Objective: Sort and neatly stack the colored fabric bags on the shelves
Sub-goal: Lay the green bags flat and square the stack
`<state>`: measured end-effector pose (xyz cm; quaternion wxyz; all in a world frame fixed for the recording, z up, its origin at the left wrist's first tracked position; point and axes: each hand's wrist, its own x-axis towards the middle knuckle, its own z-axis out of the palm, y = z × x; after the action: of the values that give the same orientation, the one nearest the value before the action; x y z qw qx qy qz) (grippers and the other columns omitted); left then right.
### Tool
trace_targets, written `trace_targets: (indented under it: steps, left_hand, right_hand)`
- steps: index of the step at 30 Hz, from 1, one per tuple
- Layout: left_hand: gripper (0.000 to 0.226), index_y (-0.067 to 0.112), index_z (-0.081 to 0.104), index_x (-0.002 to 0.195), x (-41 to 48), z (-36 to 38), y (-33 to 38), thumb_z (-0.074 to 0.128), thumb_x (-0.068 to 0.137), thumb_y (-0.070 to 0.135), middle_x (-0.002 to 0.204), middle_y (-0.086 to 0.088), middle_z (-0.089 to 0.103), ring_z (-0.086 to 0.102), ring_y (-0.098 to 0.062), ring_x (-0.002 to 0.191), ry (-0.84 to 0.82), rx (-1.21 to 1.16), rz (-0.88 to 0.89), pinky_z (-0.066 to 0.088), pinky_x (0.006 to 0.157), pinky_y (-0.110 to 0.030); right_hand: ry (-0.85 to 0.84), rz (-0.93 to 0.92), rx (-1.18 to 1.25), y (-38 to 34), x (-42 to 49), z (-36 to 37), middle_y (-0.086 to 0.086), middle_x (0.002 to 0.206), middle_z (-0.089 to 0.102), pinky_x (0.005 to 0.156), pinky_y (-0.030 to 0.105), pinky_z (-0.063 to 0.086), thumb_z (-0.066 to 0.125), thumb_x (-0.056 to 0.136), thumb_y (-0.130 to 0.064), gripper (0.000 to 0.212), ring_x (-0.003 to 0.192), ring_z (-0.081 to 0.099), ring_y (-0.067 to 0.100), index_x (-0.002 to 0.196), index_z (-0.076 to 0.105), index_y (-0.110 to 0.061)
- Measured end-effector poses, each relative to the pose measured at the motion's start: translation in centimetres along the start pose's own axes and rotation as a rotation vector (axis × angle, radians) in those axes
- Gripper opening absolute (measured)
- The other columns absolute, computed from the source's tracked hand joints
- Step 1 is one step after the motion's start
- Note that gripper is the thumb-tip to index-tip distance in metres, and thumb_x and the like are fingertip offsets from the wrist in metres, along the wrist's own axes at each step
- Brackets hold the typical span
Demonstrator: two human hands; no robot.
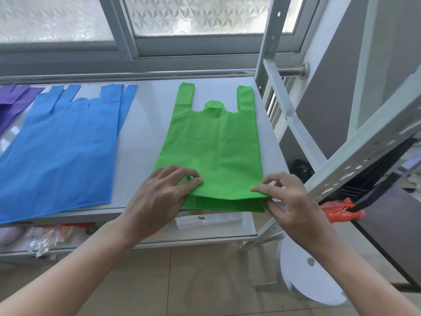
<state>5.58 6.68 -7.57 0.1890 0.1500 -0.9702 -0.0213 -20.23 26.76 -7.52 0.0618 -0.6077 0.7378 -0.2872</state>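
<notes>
A stack of green fabric bags (214, 142) lies flat on the white shelf (145, 124), handles pointing toward the window. My left hand (159, 195) pinches the top green bag at its near left corner. My right hand (287, 199) pinches the near right corner, thumb on top and fingers under the lifted edge. The top bag's near edge is raised a little off the bags beneath. A pile of blue bags (61, 147) lies on the shelf's left part, and purple bags (13, 99) show at the far left edge.
A metal shelf upright (271, 71) and a slanted perforated beam (364, 160) stand to the right. An orange plastic bag (339, 212) hangs near the beam. A white stool (305, 272) stands on the floor. The lower shelf holds a white tray (211, 218) and packets.
</notes>
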Motion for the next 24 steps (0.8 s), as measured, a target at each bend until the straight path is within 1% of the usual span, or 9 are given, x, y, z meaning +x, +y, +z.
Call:
trace_targets:
  steps: [3, 6, 9, 13, 15, 17, 19, 21, 24]
  left_hand:
    - [0.041, 0.018, 0.068, 0.134, -1.3, 0.7, 0.2, 0.071, 0.094, 0.025, 0.132, 0.000, 0.062, 0.059, -0.021, 0.117, -0.073, -0.007, -0.003, 0.053, 0.095, -0.043]
    - [0.058, 0.023, 0.063, 0.139, -1.5, 0.9, 1.0, 0.056, 0.097, 0.063, 0.131, 0.002, 0.057, 0.056, -0.018, 0.116, -0.125, 0.007, -0.083, 0.051, 0.097, -0.040]
    - [0.072, 0.025, 0.061, 0.141, -0.7, 1.1, 2.2, 0.054, 0.090, 0.075, 0.123, 0.001, 0.055, 0.054, -0.018, 0.109, -0.133, 0.053, -0.130, 0.051, 0.093, -0.041]
    - [0.072, 0.021, 0.055, 0.146, 0.5, 2.1, 3.7, 0.057, 0.087, 0.063, 0.124, -0.004, 0.053, 0.051, -0.020, 0.109, -0.150, 0.093, -0.146, 0.052, 0.091, -0.042]
    - [0.060, 0.021, 0.057, 0.143, 1.0, 2.6, 4.9, 0.057, 0.092, 0.052, 0.129, -0.006, 0.056, 0.053, -0.022, 0.115, -0.151, 0.076, -0.117, 0.052, 0.094, -0.042]
    - [0.045, 0.019, 0.060, 0.139, 1.3, 2.7, 5.9, 0.053, 0.100, 0.040, 0.130, -0.005, 0.059, 0.055, -0.023, 0.115, -0.112, 0.071, -0.084, 0.051, 0.092, -0.041]
    - [0.036, 0.015, 0.063, 0.134, 1.3, 2.6, 6.3, 0.048, 0.105, 0.030, 0.127, -0.005, 0.062, 0.058, -0.024, 0.111, -0.048, 0.062, -0.080, 0.052, 0.087, -0.042]
    - [0.033, 0.011, 0.065, 0.131, 1.1, 2.0, 6.4, 0.047, 0.106, 0.023, 0.125, -0.005, 0.063, 0.060, -0.026, 0.106, 0.005, 0.064, -0.040, 0.052, 0.083, -0.043]
    - [0.033, 0.008, 0.064, 0.132, -0.1, 1.4, 7.4, 0.044, 0.109, 0.022, 0.124, -0.005, 0.064, 0.062, -0.025, 0.104, -0.002, 0.052, 0.096, 0.053, 0.083, -0.042]
  right_hand:
    - [-0.068, -0.001, -0.037, -0.1, -0.7, 0.7, -0.006, 0.120, 0.057, 0.089, 0.029, 0.051, 0.076, 0.089, -0.007, 0.042, 0.100, 0.051, 0.009, 0.127, 0.075, -0.025]
    - [-0.107, 0.029, -0.036, -0.4, -0.9, 0.6, -0.008, 0.120, 0.052, 0.093, 0.028, 0.047, 0.073, 0.090, -0.013, 0.044, 0.103, 0.050, 0.011, 0.132, 0.071, -0.026]
    - [-0.120, 0.146, 0.064, -1.5, -1.2, 0.3, -0.010, 0.102, 0.047, 0.089, 0.024, 0.045, 0.052, 0.090, -0.018, 0.053, 0.099, 0.048, 0.006, 0.140, 0.065, -0.030]
    - [-0.095, 0.331, 0.124, -2.4, -1.3, 0.2, -0.010, 0.060, 0.052, 0.063, 0.027, 0.041, 0.038, 0.104, -0.022, 0.052, 0.068, 0.054, 0.005, 0.156, 0.043, -0.030]
    - [-0.097, 0.373, 0.143, -2.8, -0.7, 0.3, -0.011, 0.053, 0.054, 0.059, 0.027, 0.040, 0.041, 0.107, -0.032, 0.046, 0.058, 0.056, 0.003, 0.153, 0.042, -0.030]
    - [-0.101, 0.584, 0.423, -3.0, 0.3, 0.1, -0.009, 0.071, 0.070, 0.065, 0.027, 0.049, 0.047, 0.108, -0.033, 0.036, 0.062, 0.068, -0.002, 0.144, 0.051, -0.030]
    - [-0.089, 0.820, 0.831, -3.3, 1.5, -0.3, 0.011, 0.106, 0.077, 0.071, 0.034, 0.058, 0.052, 0.107, -0.027, 0.029, 0.078, 0.079, 0.020, 0.136, 0.058, -0.023]
    - [-0.105, 0.913, 1.042, -3.0, 2.5, -0.9, 0.013, 0.111, 0.078, 0.070, 0.035, 0.060, 0.055, 0.106, -0.023, 0.026, 0.088, 0.079, 0.030, 0.130, 0.062, -0.017]
    - [-0.169, 0.931, 1.084, -2.6, 4.2, -0.9, 0.012, 0.112, 0.078, 0.066, 0.035, 0.062, 0.061, 0.102, -0.018, 0.032, 0.090, 0.078, 0.029, 0.133, 0.060, -0.010]
